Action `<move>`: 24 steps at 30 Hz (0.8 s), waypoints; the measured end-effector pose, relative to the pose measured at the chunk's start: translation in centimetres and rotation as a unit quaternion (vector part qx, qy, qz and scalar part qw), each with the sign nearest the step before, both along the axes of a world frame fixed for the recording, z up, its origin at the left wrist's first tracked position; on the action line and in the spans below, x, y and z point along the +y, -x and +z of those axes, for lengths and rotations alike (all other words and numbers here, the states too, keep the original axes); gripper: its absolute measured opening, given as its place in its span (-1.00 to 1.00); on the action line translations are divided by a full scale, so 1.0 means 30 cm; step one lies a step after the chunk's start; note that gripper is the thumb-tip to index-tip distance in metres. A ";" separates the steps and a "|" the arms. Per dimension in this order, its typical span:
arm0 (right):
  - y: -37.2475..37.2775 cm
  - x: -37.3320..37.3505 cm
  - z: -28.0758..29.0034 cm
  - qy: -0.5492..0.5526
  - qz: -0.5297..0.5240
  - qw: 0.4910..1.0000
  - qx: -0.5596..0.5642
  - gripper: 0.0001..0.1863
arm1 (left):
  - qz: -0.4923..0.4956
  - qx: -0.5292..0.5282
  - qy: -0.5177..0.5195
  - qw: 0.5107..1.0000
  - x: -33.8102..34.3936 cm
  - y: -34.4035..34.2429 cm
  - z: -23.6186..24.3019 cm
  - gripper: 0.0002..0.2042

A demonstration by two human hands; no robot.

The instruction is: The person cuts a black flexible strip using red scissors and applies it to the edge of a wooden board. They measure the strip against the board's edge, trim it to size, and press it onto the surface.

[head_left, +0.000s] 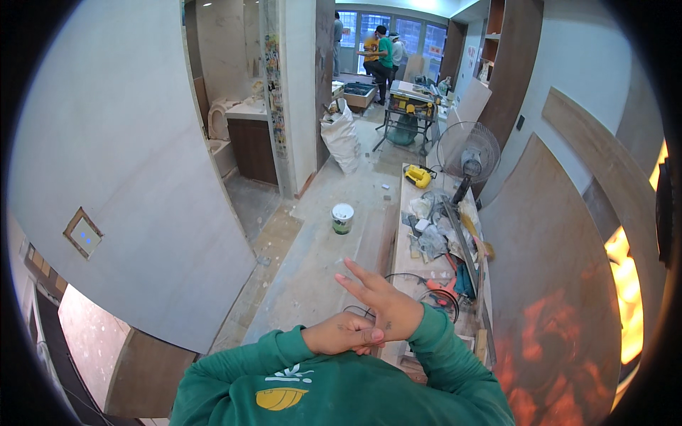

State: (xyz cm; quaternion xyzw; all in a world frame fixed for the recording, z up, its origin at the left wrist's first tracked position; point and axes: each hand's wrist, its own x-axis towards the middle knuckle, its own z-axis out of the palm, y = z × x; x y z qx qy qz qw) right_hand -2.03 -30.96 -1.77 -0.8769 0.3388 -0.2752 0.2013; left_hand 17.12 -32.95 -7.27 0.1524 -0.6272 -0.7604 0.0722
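Observation:
Close in front of my body, both hands meet above the near end of a cluttered bench. My left hand (339, 335) is closed around the lower part of my right hand, its thumb lying across it; its other fingers are mostly hidden. My right hand (391, 307) points up and to the left with its fingers stretched apart, holding nothing. Green sleeves (435, 332) cover both forearms. Beside the right hand on the bench lie an orange-red tool (444, 287) and a looped black cable (447, 299).
The bench (419, 266) carries plastic bags (432, 241), a yellow power tool (418, 176) and a fan (469, 149). A paint bucket (342, 219) stands on the floor ahead, with a white sack (342, 138) and a table saw (410, 106) beyond. Several people (383, 53) are far back.

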 end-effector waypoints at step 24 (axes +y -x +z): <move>-0.047 0.000 -0.075 0.029 0.012 0.998 0.049 0.10 | 0.015 0.118 0.343 0.932 -0.033 0.008 -0.054 -0.57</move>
